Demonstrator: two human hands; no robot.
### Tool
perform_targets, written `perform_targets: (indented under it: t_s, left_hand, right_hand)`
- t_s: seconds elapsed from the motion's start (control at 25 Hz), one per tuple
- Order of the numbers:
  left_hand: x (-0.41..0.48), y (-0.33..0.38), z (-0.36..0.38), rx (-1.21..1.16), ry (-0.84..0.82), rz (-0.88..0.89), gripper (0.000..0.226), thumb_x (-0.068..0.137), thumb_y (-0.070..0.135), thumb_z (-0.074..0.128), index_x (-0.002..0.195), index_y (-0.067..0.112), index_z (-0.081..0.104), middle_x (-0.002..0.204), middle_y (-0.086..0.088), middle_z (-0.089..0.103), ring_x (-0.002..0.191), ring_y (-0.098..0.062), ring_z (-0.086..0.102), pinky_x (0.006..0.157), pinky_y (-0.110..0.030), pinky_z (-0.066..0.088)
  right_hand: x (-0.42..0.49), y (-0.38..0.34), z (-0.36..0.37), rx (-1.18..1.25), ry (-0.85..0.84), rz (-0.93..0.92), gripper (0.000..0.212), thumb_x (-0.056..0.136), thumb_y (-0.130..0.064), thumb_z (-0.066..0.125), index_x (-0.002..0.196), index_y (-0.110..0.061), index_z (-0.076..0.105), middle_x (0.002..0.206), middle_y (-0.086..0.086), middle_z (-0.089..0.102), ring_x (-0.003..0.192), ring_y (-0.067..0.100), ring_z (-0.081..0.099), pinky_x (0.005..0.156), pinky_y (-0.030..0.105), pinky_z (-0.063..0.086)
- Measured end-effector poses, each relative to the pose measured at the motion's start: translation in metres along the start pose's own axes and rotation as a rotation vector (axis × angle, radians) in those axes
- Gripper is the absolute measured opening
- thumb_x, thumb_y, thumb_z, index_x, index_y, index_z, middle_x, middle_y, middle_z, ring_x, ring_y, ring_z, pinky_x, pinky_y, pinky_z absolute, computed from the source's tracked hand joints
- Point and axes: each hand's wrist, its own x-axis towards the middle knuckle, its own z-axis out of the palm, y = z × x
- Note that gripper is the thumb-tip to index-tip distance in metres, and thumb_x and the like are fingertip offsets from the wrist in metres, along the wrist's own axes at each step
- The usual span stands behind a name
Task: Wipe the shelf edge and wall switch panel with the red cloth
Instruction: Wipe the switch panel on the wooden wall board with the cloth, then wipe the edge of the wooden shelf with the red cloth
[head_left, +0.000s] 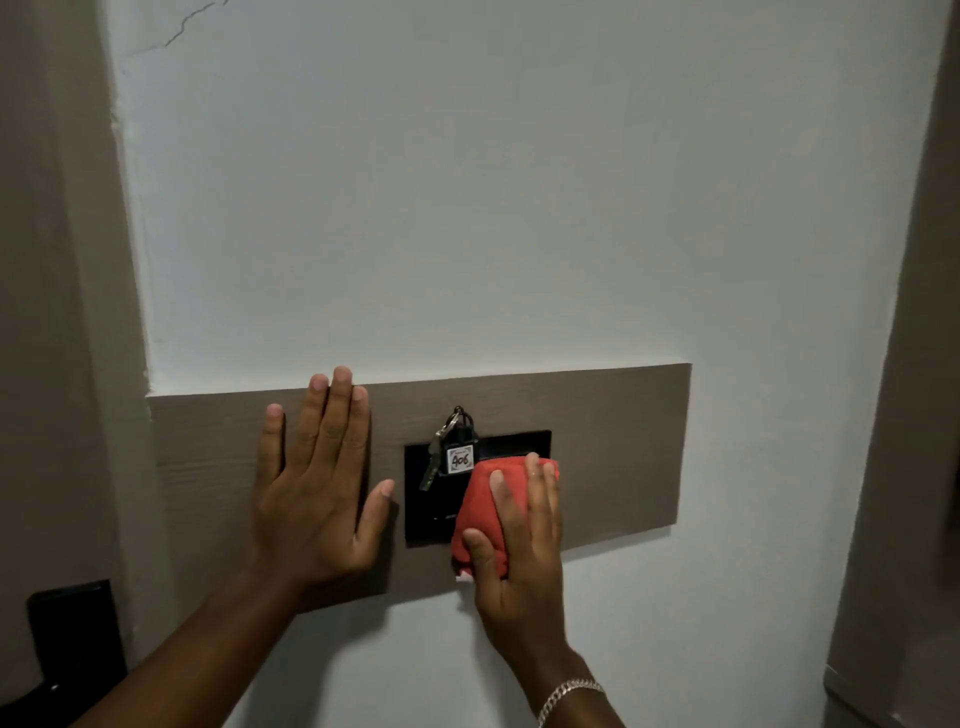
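Note:
A folded red cloth (480, 512) is pressed against the right half of a black wall switch panel (423, 512), with my right hand (517, 561) gripping it from below. The panel is set into a brown wooden board (623, 447) fixed across the white wall. A key and a black tag marked 406 (457, 457) hang at the panel's top, just left of the cloth. My left hand (317, 488) lies flat on the board to the left of the panel, fingers spread, holding nothing.
White wall (467, 208) fills the view above and below the board, with a crack at the top left. A beige surface (47, 312) borders the left side and a brown upright panel (914, 415) the right. A black object (78, 634) sits at the lower left.

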Motion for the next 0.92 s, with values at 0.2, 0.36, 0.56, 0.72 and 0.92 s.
perform_targets:
  t_s: [0.2,0.36,0.56,0.72,0.92]
  left_hand:
    - [-0.013,0.074,-0.049,-0.645,-0.025,-0.31,0.084,0.086,0.05,0.035,0.154,0.008,0.008,0.166,-0.004,-0.002,0.153,-0.018,-0.007,0.123,-0.039,-0.007]
    - [-0.02,0.145,-0.087,-1.45,-0.113,-0.821,0.077,0.073,0.059,0.068,0.141,0.029,0.048,0.143,0.007,0.055,0.128,-0.002,0.053,0.105,-0.031,0.044]
    - [-0.012,0.192,-0.051,-1.815,-0.442,-0.916,0.032,0.073,0.023,0.076,0.102,0.011,0.069,0.082,-0.008,0.076,0.067,-0.018,0.073,0.05,-0.029,0.055]
    - [-0.022,0.276,-0.013,-2.002,-0.598,-0.979,0.041,0.07,0.026,0.074,0.107,0.01,0.069,0.101,-0.014,0.077,0.09,-0.029,0.073,0.078,-0.039,0.056]
    - [-0.035,0.438,0.054,-2.044,-0.807,-1.125,0.031,0.078,0.015,0.07,0.107,0.001,0.069,0.106,-0.026,0.073,0.096,-0.037,0.069,0.094,-0.053,0.053]
  right_hand:
    - [0.004,-0.032,-0.036,0.22,0.003,0.197,0.063,0.097,-0.039,0.055,0.148,-0.056,0.022,0.167,-0.017,0.015,0.154,0.0,0.016,0.12,0.025,0.035]
    - [-0.008,-0.048,-0.082,0.259,0.029,0.114,0.078,0.093,-0.022,0.058,0.154,-0.043,0.014,0.168,-0.015,0.013,0.153,0.006,0.024,0.113,0.017,0.04]
    - [-0.02,-0.017,-0.16,0.095,-0.25,0.177,0.098,0.084,-0.035,0.075,0.153,-0.048,0.007,0.165,-0.013,0.022,0.149,0.022,0.037,0.115,0.048,0.043]
    - [-0.044,0.049,-0.228,0.308,-0.164,0.726,0.097,0.059,-0.052,0.09,0.14,-0.049,0.038,0.141,-0.016,0.053,0.12,0.007,0.064,0.094,0.034,0.06]
    - [-0.068,0.188,-0.319,0.338,-0.153,1.105,0.063,0.059,-0.021,0.09,0.115,-0.003,0.066,0.113,0.022,0.075,0.102,0.039,0.074,0.09,0.051,0.061]
